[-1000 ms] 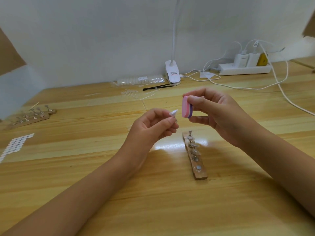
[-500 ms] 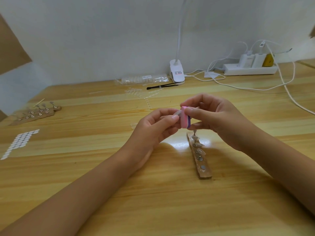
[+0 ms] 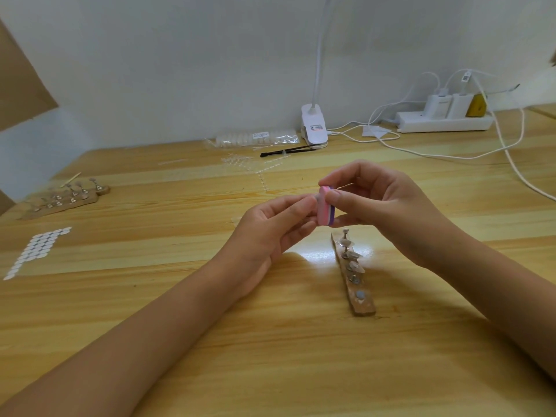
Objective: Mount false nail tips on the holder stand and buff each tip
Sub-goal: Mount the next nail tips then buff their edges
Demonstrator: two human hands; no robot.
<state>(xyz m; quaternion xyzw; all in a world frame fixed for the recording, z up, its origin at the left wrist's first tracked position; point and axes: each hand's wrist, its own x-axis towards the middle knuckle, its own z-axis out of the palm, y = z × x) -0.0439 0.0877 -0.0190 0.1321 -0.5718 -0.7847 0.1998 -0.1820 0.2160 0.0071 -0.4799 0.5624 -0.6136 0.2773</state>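
- The buffer block (image 3: 325, 208), pink on one side and purple on the other, is held upright just above the far end of the holder stand (image 3: 355, 279); the right hand (image 3: 382, 206) grips it between thumb and curled fingers
- The left hand (image 3: 276, 233), to the left of the stand's far end, has its fingers curled; thumb and forefinger pinch a nail tip (image 3: 315, 201) against the block's pink face; only a pale sliver of the tip shows
- Both forearms reach in from the near edge, one on each side of the stand, with the hands meeting above its far end
- The stand lies on a light wooden table (image 3: 270, 356), a row of metal pegs along it, some carrying clear tips
- Far left of the stand lie more peg stands (image 3: 64, 200) and a sheet of white oval stickers (image 3: 36, 249)
- Beyond the stand, against the white wall: packets of tips (image 3: 255, 138), a black tool (image 3: 285, 151), a white lamp clip (image 3: 314, 124); to the right of these, a power strip (image 3: 442, 121) with chargers and cables
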